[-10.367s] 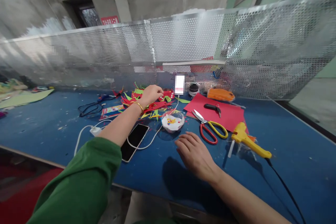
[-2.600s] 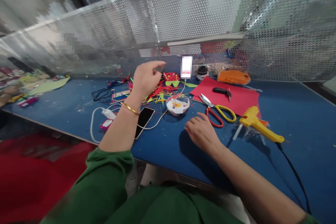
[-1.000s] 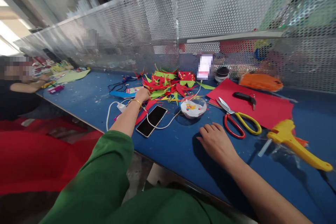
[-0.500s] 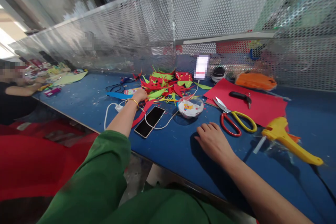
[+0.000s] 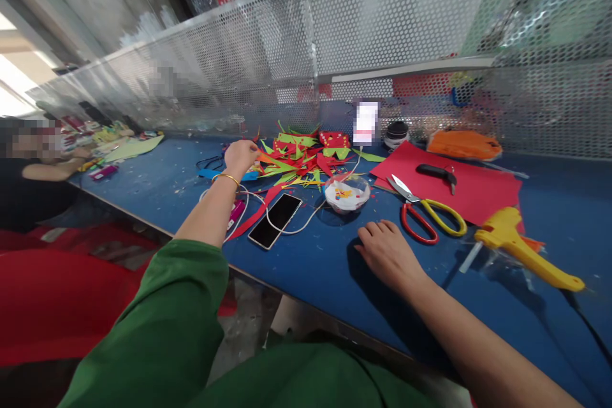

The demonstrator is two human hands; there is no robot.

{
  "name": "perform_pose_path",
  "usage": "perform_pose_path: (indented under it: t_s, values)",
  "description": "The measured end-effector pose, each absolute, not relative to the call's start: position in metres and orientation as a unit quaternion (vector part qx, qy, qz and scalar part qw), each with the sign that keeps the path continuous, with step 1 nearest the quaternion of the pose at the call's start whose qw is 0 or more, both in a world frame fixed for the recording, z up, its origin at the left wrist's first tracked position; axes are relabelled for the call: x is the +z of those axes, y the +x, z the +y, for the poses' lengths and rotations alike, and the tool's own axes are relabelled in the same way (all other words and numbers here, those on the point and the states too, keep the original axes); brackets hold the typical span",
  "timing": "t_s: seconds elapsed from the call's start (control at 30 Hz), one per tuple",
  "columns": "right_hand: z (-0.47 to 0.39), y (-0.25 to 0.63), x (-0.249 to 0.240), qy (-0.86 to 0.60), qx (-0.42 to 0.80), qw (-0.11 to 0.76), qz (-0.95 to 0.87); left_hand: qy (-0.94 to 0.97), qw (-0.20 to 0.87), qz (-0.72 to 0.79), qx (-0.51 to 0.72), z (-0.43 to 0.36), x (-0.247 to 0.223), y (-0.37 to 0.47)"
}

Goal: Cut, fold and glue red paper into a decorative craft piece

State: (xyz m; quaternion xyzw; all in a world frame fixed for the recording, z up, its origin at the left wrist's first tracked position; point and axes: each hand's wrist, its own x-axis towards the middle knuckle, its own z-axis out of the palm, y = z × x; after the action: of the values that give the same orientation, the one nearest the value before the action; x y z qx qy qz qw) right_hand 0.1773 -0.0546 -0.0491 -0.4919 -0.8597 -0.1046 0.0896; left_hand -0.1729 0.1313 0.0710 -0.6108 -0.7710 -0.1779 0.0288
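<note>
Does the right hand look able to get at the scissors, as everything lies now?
Probably yes. The right hand shows no object in it and is just short of the scissors. Nothing visible stands between them, and the scissors lie uncovered at the edge of the red paper.

A perforated screen [image 5: 215, 64] backs the blue table [image 5: 315, 268].

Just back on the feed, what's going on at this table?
A person in green has the left hand at the edge of a pile of paper scraps, an orange strip by its fingertips; whether it is pinched is hard to tell. The right hand is palm down, with nothing seen in it. Between the hands are a dark phone and a small bowl. Scissors lie partly on a red sheet, with a yellow glue gun beyond.
</note>
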Motion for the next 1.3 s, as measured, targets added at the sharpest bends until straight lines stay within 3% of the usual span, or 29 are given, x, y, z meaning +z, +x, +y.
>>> perform_pose_path:
  t_s: [0.17, 0.43, 0.53, 0.6, 0.67, 0.83, 1.07, 1.17, 1.3]
  values:
    - [-0.054, 0.178, -0.046, -0.493, -0.078, 0.102, -0.860, -0.573, -0.044, -0.783, -0.238, 0.125, 0.076, -0.178]
    - [-0.055, 0.178, -0.046, -0.501, 0.046, 0.215, -0.837, -0.566, 0.000, -0.703, -0.430, 0.090, 0.104, -0.124]
    - [-0.051, 0.183, -0.047, -0.510, 0.127, 0.305, -0.794, -0.626, -0.086, -0.643, -0.432, 0.056, 0.086, -0.071]
    - [-0.046, 0.189, -0.045, -0.525, 0.184, 0.378, -0.740, -0.661, -0.256, -0.540, -0.453, 0.030, 0.068, -0.038]
    - [-0.042, 0.198, -0.039, -0.543, 0.227, 0.446, -0.674, -0.643, -0.358, -0.477, -0.480, 0.007, 0.051, -0.014]
    - [-0.040, 0.207, -0.015, -0.527, 0.366, 0.551, -0.533, -0.589, -0.431, -0.445, -0.519, -0.015, 0.023, 0.014]
    - [-0.042, 0.204, -0.014, -0.568, 0.336, 0.464, -0.591, -0.611, -0.494, -0.447, -0.428, -0.009, 0.004, 0.019]
    - [-0.039, 0.210, -0.012, -0.607, 0.291, 0.379, -0.636, -0.652, -0.524, -0.436, -0.332, -0.006, 0.005, 0.015]
    - [-0.031, 0.223, -0.004, -0.708, 0.148, 0.246, -0.645, -0.632, -0.531, -0.450, -0.340, -0.001, 0.013, 0.007]
